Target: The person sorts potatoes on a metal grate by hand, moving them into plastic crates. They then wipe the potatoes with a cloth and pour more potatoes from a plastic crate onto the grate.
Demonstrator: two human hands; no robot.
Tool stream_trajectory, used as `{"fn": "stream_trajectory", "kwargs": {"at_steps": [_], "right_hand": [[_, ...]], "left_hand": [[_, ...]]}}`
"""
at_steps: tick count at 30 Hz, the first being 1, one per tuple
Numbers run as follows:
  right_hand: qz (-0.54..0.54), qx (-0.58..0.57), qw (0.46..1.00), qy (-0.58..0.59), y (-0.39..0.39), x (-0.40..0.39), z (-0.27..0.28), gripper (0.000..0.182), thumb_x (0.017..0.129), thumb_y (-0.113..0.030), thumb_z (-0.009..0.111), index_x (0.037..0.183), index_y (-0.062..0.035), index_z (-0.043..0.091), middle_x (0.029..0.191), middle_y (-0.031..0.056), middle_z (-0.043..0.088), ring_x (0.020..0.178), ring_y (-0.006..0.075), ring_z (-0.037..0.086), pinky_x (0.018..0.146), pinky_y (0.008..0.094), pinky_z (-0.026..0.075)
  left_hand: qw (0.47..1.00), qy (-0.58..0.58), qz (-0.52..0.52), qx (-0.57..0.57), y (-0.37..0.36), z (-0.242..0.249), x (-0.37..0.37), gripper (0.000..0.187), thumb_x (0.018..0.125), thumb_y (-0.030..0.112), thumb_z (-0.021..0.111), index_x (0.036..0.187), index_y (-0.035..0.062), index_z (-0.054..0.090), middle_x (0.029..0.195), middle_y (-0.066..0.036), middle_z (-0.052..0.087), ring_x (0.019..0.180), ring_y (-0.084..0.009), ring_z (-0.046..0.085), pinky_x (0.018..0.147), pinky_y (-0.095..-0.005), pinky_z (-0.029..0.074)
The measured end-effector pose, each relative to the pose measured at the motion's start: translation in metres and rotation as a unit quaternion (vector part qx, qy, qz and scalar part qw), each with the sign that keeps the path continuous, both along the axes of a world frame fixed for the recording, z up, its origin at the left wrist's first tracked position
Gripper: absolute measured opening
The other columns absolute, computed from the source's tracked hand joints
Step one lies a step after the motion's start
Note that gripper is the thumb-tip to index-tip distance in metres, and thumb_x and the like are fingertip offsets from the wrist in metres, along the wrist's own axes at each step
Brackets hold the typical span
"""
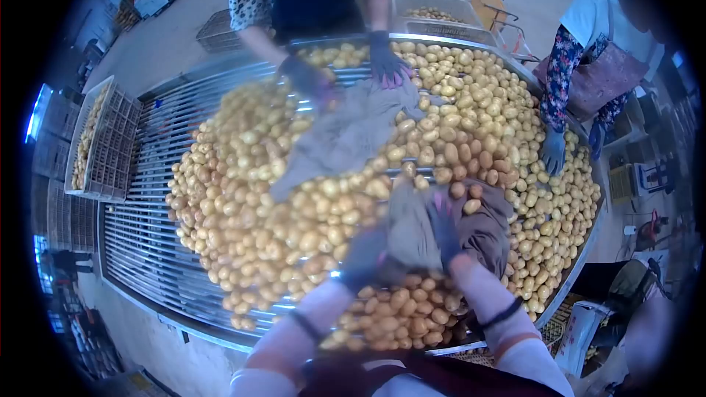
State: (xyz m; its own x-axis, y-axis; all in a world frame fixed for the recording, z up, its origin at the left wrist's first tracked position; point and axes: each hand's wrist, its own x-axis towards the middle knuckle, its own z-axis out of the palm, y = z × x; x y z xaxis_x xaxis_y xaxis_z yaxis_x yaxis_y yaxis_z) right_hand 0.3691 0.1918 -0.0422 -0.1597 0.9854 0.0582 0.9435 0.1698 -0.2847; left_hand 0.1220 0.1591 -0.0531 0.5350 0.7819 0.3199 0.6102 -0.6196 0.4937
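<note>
Both of my hands wear dark gloves and are at a grey-brown cloth (413,231) lying over potatoes near the table's front edge. My left hand (364,256), blurred by motion, is at the cloth's left side, its fingers smeared. On the right side, my right hand (444,229) presses or grips the cloth; its fingertips point away from me. A darker brown cloth (487,229) lies just right of it, with a few potatoes on top. Yellow potatoes (272,213) cover much of the roller table (169,250). Browner potatoes (404,312) lie right below my hands.
Across the table a co-worker's gloved hands (387,62) touch another grey cloth (346,136). At the right, another person's gloved hand (553,151) rests on potatoes. A crate of potatoes (110,140) stands on the left edge; more crates (434,7) stand behind the table.
</note>
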Motion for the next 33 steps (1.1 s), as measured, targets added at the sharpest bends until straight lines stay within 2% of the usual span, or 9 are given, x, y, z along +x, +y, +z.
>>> {"fn": "stream_trajectory", "kwargs": {"at_steps": [2,5,9,13,14,16,17,20,33], "right_hand": [[0.145,0.179,0.967,-0.108,-0.037,0.011,-0.006,0.039,0.089,-0.033,0.062,0.12,-0.0091,0.061,0.117,0.0164,0.058,0.118,0.0352,0.052,0.098,0.0467,0.041],[0.044,-0.075,0.996,-0.008,-0.027,0.002,0.028,0.059,0.081,-0.03,0.071,0.133,-0.0069,0.058,0.145,0.0148,0.045,0.131,0.0439,0.044,0.107,0.0474,0.041],[-0.038,0.098,0.993,0.058,0.002,-0.008,-0.003,0.061,0.076,-0.032,0.077,0.125,-0.0024,0.056,0.13,0.0203,0.054,0.118,0.0448,0.05,0.097,0.0496,0.045],[-0.05,0.162,0.976,0.136,-0.003,-0.027,0.017,0.06,0.082,-0.035,0.07,0.127,0.0008,0.053,0.127,0.0259,0.053,0.119,0.045,0.049,0.1,0.0524,0.041],[-0.043,0.194,0.97,0.143,-0.014,-0.03,0.032,0.06,0.084,-0.036,0.067,0.128,0.0022,0.052,0.127,0.0274,0.053,0.121,0.0456,0.048,0.102,0.0531,0.039],[-0.033,0.244,0.958,0.149,-0.042,-0.035,0.055,0.059,0.087,-0.036,0.064,0.129,0.0037,0.051,0.127,0.0293,0.053,0.123,0.0466,0.047,0.104,0.0544,0.037],[-0.038,0.256,0.956,0.136,-0.055,-0.032,0.065,0.059,0.087,-0.036,0.064,0.128,0.0037,0.052,0.127,0.0295,0.053,0.123,0.047,0.047,0.104,0.0551,0.037],[-0.083,0.269,0.955,0.092,-0.081,-0.007,0.081,0.056,0.087,-0.034,0.064,0.127,0.0038,0.053,0.127,0.0303,0.053,0.123,0.0483,0.047,0.105,0.0571,0.035],[-0.054,0.304,0.951,-0.009,-0.002,-0.137,0.129,0.045,0.09,-0.028,0.064,0.121,0.0041,0.059,0.127,0.0336,0.054,0.124,0.0541,0.047,0.109,0.0657,0.03]], "left_hand": [[0.987,0.07,-0.039,-0.136,-0.048,0.008,-0.048,0.036,0.09,0.017,0.064,0.124,0.0061,0.062,0.12,-0.017,0.064,0.11,-0.0373,0.061,0.098,-0.0447,0.048],[0.955,0.039,-0.041,-0.29,-0.076,0.107,-0.085,0.03,0.091,0.02,0.066,0.119,0.0093,0.067,0.117,-0.017,0.068,0.104,-0.0344,0.066,0.091,-0.0416,0.053],[0.936,-0.099,0.008,-0.338,-0.087,0.12,-0.101,0.042,0.094,0.027,0.068,0.131,0.0103,0.063,0.125,-0.016,0.066,0.11,-0.0308,0.066,0.092,-0.0406,0.054],[0.985,-0.119,0.119,-0.046,-0.032,0.113,-0.036,0.043,0.095,0.029,0.066,0.132,0.0077,0.059,0.127,-0.018,0.064,0.113,-0.0313,0.062,0.097,-0.0412,0.052],[0.897,-0.33,0.169,-0.241,-0.025,0.113,-0.016,0.042,0.094,0.027,0.068,0.13,0.0073,0.06,0.124,-0.017,0.065,0.11,-0.0327,0.063,0.097,-0.0416,0.051],[0.876,-0.34,0.155,-0.303,-0.023,0.106,-0.001,0.038,0.091,0.026,0.071,0.122,0.0064,0.063,0.116,-0.015,0.067,0.105,-0.0333,0.063,0.095,-0.042,0.051],[0.969,-0.141,0.109,-0.174,-0.02,0.093,-0.005,0.035,0.089,0.026,0.073,0.116,0.0058,0.066,0.112,-0.013,0.068,0.104,-0.0327,0.062,0.092,-0.0418,0.052],[0.992,-0.104,0.066,-0.033,-0.032,0.032,-0.014,0.027,0.087,0.027,0.074,0.106,0.0064,0.07,0.108,-0.01,0.07,0.104,-0.0313,0.063,0.089,-0.042,0.052],[0.842,-0.394,0.289,-0.23,-0.131,0.297,-0.323,0.015,0.09,0.015,0.075,0.088,0.0009,0.076,0.08,-0.002,0.07,0.073,-0.0126,0.066,0.061,-0.0259,0.05]]}}
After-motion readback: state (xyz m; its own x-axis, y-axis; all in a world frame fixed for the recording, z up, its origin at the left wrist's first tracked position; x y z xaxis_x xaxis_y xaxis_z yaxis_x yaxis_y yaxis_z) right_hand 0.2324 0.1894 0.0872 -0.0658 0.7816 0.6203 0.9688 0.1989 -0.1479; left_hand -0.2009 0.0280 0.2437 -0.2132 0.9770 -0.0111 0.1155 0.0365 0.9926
